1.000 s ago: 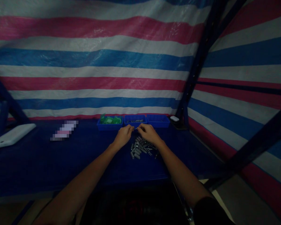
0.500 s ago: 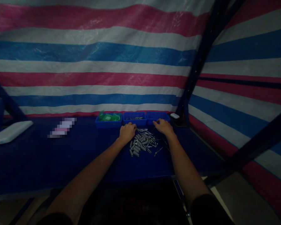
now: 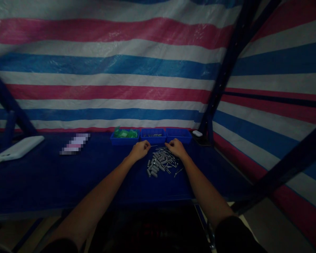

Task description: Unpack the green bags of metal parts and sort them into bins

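My left hand is closed in a pinch on a thin metal pin, which sticks out to the right from the fingertips. Across from it, my right hand has its fingers drawn together at the upper right of the pile; what lies in them, if anything, is too small to make out. Between and below the hands is a heap of short grey cylinders, with loose thin metal pins scattered along its right side.
Behind the hands stand a blue bin with green plastic bags, a blue bin with small metal parts and another blue bin. A white object lies at right. A white device rests on the blue table at left.
My left hand has drawn slightly left, away from the heap, and the pin now shows at its fingertips. My right hand has shifted left and slightly nearer, its fingers closer together.
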`<state>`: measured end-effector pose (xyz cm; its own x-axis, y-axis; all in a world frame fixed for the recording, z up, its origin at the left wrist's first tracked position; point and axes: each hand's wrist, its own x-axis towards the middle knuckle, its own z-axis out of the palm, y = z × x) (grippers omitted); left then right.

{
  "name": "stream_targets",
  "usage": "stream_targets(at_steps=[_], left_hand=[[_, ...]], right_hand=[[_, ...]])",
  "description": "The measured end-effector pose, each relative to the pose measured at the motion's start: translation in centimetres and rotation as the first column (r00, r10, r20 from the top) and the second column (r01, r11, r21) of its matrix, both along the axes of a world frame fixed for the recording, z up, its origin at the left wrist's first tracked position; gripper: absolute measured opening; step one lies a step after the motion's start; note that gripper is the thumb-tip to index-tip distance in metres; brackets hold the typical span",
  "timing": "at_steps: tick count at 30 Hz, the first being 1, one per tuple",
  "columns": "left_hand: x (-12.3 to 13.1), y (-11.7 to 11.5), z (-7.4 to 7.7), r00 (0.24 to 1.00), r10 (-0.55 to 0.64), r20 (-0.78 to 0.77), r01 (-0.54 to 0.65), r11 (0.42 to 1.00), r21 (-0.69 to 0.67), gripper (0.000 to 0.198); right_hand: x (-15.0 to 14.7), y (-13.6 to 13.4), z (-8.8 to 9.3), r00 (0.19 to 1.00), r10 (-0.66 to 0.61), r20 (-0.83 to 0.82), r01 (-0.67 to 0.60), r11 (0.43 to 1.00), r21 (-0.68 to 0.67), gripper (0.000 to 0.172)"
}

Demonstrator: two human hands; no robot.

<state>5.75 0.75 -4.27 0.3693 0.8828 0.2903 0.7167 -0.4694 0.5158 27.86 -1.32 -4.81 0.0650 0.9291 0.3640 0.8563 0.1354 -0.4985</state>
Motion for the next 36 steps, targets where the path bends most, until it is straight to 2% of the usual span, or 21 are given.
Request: stream_targets(at_steps=[6,13,15,18,20,22,25,27,31,36], left_hand=[[1.1,-0.9,0.6,0.998,-0.033,0.051,0.029,0.997,0.077,0.015],[1.2,-0.3,0.1,0.995,-0.053,0.085,0.043,0.993,0.114,0.017],[1.0,-0.2,-0.1,0.994,-0.046,0.102,0.034,0.993,0.111,0.017],[0.7,-0.1,-0.1,0.988,-0.046,0.146,0.038,0.997,0.063,0.017],[0.5,0.0,-0.2,0.978,-0.057,0.199,0.058,0.998,0.000,0.018],[0.5,0.2,-0.3,0.965,-0.069,0.255,0.089,0.994,-0.066,0.018],[1.1,0.2,-0.7,0.944,-0.090,0.318,0.138,0.982,-0.130,0.018],[1.7,0.0,-0.9,0.932,-0.116,0.344,0.174,0.974,-0.143,0.017],[2.7,-0.6,-0.9,0.923,-0.172,0.344,0.215,0.973,-0.089,0.019],[1.7,-0.3,-0.5,0.951,-0.082,0.297,0.081,0.997,0.017,0.018]], right_hand=[[-1.7,-0.1,0.2,0.949,0.211,-0.233,-0.215,0.977,0.009,0.035],[-4.3,0.5,0.2,0.883,0.337,-0.327,-0.368,0.929,-0.037,0.039],[-5.0,0.7,0.7,0.856,0.389,-0.340,-0.434,0.898,-0.066,0.040],[-5.0,0.3,2.1,0.843,0.465,-0.271,-0.502,0.861,-0.086,0.035],[-3.8,-0.6,2.8,0.837,0.497,-0.227,-0.525,0.848,-0.077,0.030],[-1.9,-2.0,2.9,0.829,0.487,-0.274,-0.519,0.853,-0.052,0.031],[1.0,-3.9,2.0,0.847,0.410,-0.338,-0.443,0.896,-0.024,0.032],[1.7,-4.5,1.3,0.867,0.338,-0.365,-0.372,0.928,-0.024,0.034],[-0.4,-3.2,0.7,0.854,0.348,-0.387,-0.385,0.923,-0.021,0.040],[-4.9,-0.4,0.7,0.786,0.419,-0.454,-0.470,0.883,0.002,0.046]])
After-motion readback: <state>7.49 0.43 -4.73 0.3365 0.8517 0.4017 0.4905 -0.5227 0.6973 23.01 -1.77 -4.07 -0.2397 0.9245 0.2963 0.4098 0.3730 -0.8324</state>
